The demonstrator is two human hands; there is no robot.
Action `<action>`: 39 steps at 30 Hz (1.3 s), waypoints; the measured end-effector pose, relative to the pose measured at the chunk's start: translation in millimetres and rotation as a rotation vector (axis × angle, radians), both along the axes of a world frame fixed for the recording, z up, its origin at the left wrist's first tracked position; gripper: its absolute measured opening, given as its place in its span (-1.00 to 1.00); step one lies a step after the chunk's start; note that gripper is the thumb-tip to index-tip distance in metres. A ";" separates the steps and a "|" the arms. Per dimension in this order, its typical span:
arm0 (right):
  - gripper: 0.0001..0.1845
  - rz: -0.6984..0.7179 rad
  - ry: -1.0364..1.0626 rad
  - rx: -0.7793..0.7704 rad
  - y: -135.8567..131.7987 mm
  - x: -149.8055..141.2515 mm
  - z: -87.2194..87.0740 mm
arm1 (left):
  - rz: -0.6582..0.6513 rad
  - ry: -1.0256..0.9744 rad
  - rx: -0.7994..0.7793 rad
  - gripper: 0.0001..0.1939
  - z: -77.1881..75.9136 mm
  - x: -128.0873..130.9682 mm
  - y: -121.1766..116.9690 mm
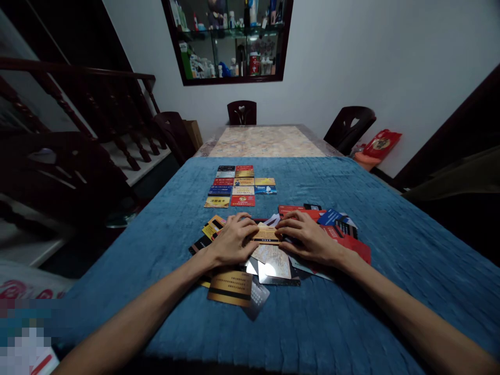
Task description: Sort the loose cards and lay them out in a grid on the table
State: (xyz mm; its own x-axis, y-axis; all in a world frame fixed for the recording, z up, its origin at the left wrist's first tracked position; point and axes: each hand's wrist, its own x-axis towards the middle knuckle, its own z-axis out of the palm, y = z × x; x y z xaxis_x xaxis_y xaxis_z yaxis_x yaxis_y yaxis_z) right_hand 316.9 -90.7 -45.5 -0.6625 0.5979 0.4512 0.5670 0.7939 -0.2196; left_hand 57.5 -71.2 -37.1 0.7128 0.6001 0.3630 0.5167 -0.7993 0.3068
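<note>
A gold card with a dark stripe (266, 235) lies between my two hands, over a loose pile of cards. My left hand (233, 237) has its curled fingers and thumb at the card's left edge, and my right hand (307, 237) grips near its right edge. Below it are a pale card with a bright reflection (275, 263) and a bronze card (230, 287) with a black stripe. A silver card (258, 298) sticks out beside the bronze one. Red cards (351, 245) and a blue card (330, 216) lie around my right hand; a yellow card (214, 226) is by my left.
Beyond the pile, several cards lie in rows, among them a red card (242, 201) and a blue card (220, 190). A blue cloth (164, 250) covers the near table; the marble-patterned tabletop (265, 140) shows behind. Chairs (349, 127) stand around it, with a stair railing at left.
</note>
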 end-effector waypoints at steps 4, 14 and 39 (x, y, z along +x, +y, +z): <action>-0.76 0.007 0.001 0.036 1.0 -0.2 -2.5 | -0.041 0.021 0.061 -0.83 -0.4 -2.1 0.8; -0.75 -0.054 0.090 0.221 4.2 -1.9 -7.9 | -0.057 -0.102 0.115 -0.78 -3.1 -4.0 5.6; -0.68 -0.217 0.239 0.237 4.2 -13.1 -9.5 | -0.009 -0.260 0.052 -0.68 -12.3 -3.1 18.6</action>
State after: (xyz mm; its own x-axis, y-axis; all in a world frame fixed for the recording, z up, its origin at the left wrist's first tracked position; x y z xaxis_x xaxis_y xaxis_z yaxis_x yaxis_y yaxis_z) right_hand 303.8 -86.5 -55.1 -0.3922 0.5733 0.7194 0.6820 0.7060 -0.1908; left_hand 54.4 -52.6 -49.4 0.5972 0.5696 0.5647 0.4185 -0.8219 0.3865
